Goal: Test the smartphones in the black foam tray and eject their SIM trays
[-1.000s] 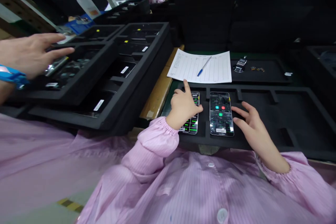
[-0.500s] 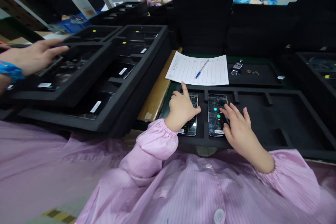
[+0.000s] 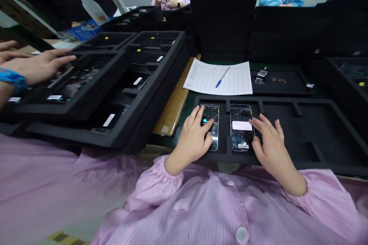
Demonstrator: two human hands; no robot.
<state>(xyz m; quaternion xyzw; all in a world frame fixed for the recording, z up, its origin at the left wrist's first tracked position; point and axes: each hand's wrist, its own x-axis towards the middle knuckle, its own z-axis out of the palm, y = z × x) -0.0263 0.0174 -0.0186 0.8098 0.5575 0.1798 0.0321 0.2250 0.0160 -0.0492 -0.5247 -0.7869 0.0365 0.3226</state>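
Two smartphones lie face up, side by side, in slots of a black foam tray [image 3: 327,122]. My left hand [image 3: 192,138] rests over the left smartphone [image 3: 214,114], fingers apart, with a fingertip at its screen; a small cyan icon shows there. Part of that phone is hidden under the hand. At the right edge of the right smartphone [image 3: 240,114] is my right hand [image 3: 268,143], its fingers spread and a fingertip near a white pop-up box on the lit screen. Each phone bears a white label low on its face. Neither hand grips anything.
Behind the tray lie a printed form [image 3: 201,76] with a blue pen [image 3: 222,77] and a shallow black tray [image 3: 296,80] holding small parts. Stacked foam trays [image 3: 115,138] with phones stand left, where a co-worker's hands [image 3: 40,67] reach in. Two people sit across.
My left hand has drawn back toward me and come down over the left phone. A white pop-up has replaced the icons on the right phone; an icon now shows on the left one.
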